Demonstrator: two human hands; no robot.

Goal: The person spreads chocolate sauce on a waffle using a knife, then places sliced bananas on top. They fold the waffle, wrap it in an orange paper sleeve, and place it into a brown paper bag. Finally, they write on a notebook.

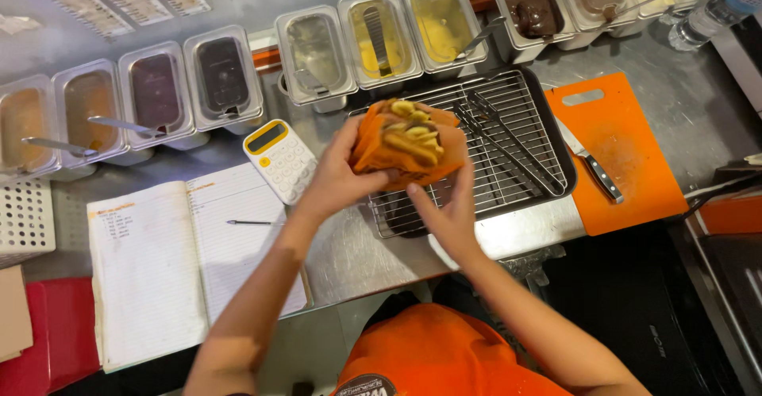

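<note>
Both hands hold an orange paper wrap (401,158) filled with yellow banana slices and a browned pastry, lifted above the left edge of a wire cooling rack (516,114). My left hand (337,178) grips the wrap's left side. My right hand (448,209) supports it from below and the right. Black tongs (508,146) lie diagonally on the rack, just right of the wrap.
Steel tubs of sauces and fillings (373,39) with spoons line the back of the counter. An orange cutting board (623,154) with a knife (591,166) lies at right. A yellow-and-white calculator (278,158), an open notebook (175,261) and a pen (250,222) sit at left.
</note>
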